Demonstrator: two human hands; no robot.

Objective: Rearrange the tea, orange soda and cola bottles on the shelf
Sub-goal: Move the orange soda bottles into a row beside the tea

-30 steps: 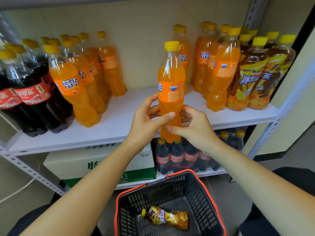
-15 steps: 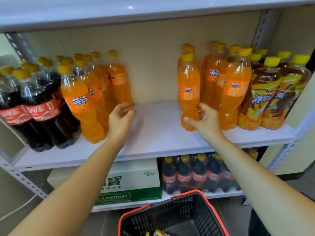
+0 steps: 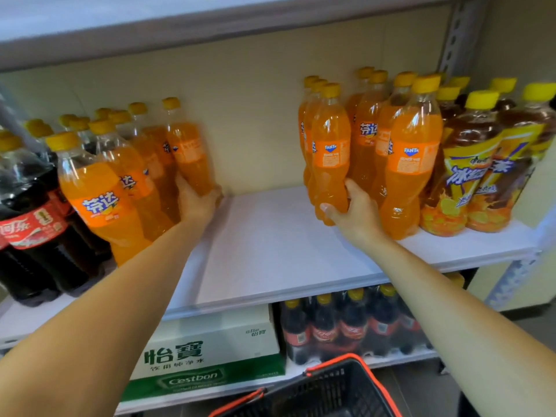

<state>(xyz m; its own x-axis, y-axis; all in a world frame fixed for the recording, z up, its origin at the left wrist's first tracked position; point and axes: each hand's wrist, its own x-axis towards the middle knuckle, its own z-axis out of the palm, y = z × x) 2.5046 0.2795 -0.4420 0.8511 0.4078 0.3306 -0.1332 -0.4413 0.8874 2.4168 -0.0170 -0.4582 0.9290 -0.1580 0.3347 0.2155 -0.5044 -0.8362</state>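
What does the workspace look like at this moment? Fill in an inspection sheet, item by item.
Surface: white shelf board, bare in the middle.
Job's things: cola bottles far left; left orange soda group beside them; right orange soda group across the gap; tea bottles far right.
Clutter: water carton and packed cola on the lower shelf; black basket below.
Grippers: left hand grips a left-group soda bottle; right hand grips a right-group soda bottle.
Cables: nothing seen.
Surroundings: beige back wall, perforated metal upright.
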